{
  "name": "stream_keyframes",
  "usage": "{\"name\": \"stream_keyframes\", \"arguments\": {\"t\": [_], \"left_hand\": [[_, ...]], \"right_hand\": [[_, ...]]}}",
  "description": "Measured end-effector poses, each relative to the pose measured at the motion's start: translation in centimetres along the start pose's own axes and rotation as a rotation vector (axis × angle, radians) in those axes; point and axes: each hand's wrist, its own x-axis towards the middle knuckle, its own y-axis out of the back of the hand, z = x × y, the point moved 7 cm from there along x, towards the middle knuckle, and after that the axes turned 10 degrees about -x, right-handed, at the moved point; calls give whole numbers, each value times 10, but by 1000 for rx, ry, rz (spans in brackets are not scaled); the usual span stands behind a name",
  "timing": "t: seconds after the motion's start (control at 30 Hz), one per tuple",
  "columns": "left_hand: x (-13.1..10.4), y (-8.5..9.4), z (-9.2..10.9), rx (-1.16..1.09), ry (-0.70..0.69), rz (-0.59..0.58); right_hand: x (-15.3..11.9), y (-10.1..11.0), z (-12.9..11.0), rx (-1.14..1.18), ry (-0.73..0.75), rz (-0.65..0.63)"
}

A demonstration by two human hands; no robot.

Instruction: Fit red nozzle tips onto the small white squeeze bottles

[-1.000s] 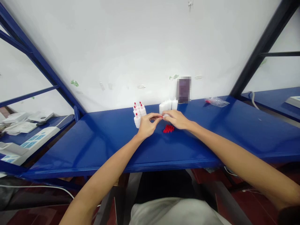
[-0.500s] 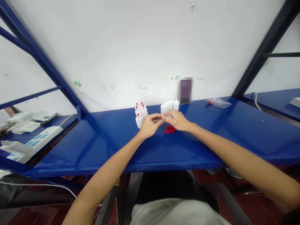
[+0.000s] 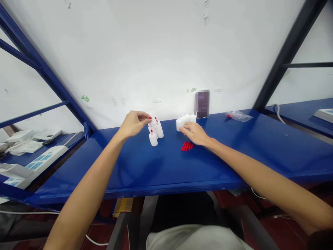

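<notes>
My left hand (image 3: 134, 124) pinches the red cap of a small white squeeze bottle (image 3: 154, 122) that tilts above a group of similar bottles. Those capped bottles (image 3: 153, 139) stand upright close together at the left, each showing a red tip. My right hand (image 3: 195, 133) is closed at the front of a second cluster of white bottles (image 3: 186, 119), without red caps. Its fingertips grip the front left bottle (image 3: 179, 124), partly hidden by the fingers. Below that hand lies a small pile of loose red caps (image 3: 186, 146) on the blue table (image 3: 156, 166).
A dark pixelated upright object (image 3: 203, 103) leans on the wall behind the uncapped bottles. A clear plastic bag (image 3: 239, 116) with something red inside lies at the back right. On the left side shelf are a power strip (image 3: 41, 161) and white boxes (image 3: 22, 136).
My hands were together above the red caps and have moved apart. The left went left to the capped bottles with a bottle; the right moved to the uncapped ones.
</notes>
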Motion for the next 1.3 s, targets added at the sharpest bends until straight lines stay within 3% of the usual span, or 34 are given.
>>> {"name": "stream_keyframes", "arguments": {"t": [0.1,0.23,0.43,0.6,0.67,0.77,0.83,0.9,1.1,1.3], "left_hand": [[-1,5,-9,130,81,-78],[-4,-7,-21,197,146,-107],[-4,-7,-28,211,133,-166],[-10,1,-6,56,-12,43],[-17,-15,9,-117,-131,102],[-27,-62,30,-203,-333,22],[-32,-91,37,-187,-454,-35],[-33,-109,36,-209,-493,-63],[-36,-116,25,-143,-545,8],[-42,-118,23,-51,-648,62]], "right_hand": [[1,-4,5,-19,-33,-23],[0,-9,7,-29,-66,-50],[0,-9,6,-27,-43,-42],[-1,-9,0,167,-27,-39],[-2,-11,-3,326,-26,-55],[-4,-14,-10,480,20,-94],[-6,-13,-15,465,72,-100],[-7,-10,-18,402,119,-102],[-9,-5,-25,276,178,-109],[-7,-9,-23,280,135,-169]]}}
